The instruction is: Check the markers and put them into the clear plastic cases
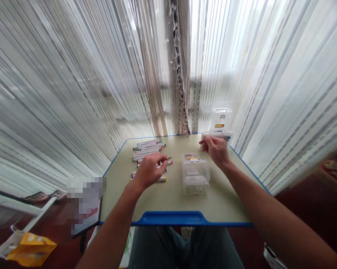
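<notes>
Several markers (147, 149) lie in a row on the left part of a small beige table (171, 198) with a blue rim. My left hand (151, 169) hovers over the nearer markers with its fingers curled down, closed on one marker. My right hand (216, 148) is at the far right of the table, fingers pinched next to a clear lid or case (217, 133) that lies there. A clear plastic box (195, 175) stands in the middle between my two hands.
Striped sheer curtains hang close behind and on both sides of the table. A yellow packet (31, 249) and white items lie on the floor at lower left. My knees are under the table's front edge.
</notes>
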Demonstrator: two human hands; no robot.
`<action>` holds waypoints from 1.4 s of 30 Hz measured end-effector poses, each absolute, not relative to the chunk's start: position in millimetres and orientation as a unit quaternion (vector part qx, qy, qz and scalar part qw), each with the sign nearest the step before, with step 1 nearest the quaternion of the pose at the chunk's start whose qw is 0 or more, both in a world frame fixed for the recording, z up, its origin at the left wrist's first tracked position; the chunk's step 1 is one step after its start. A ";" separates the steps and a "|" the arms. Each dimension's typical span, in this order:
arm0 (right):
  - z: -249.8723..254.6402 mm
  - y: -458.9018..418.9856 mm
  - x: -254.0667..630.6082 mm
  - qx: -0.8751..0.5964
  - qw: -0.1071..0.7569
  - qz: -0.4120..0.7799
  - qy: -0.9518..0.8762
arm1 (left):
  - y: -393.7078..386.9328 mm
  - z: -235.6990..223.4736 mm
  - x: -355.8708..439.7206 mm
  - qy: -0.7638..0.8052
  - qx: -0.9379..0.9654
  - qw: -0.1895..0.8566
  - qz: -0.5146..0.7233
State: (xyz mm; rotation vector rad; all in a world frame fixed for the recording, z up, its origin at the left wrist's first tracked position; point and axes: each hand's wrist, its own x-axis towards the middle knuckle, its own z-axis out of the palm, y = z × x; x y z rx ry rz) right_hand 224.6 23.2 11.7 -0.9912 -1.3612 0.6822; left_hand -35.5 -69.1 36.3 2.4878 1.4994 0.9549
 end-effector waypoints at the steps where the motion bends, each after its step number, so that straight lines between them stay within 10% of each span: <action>1: 6.0 22.7 227.3 -0.432 0.610 0.282 -0.602 | -74.1 33.2 -41.8 0.495 0.811 0.036 0.311; 15: 0.0 15.9 234.2 -0.451 0.538 0.175 -0.690 | -106.6 11.5 -55.1 0.517 0.847 -0.017 0.121; 42: -4.9 19.0 234.9 -0.459 0.507 0.188 -0.705 | -30.3 48.0 -57.0 0.563 0.810 0.085 0.141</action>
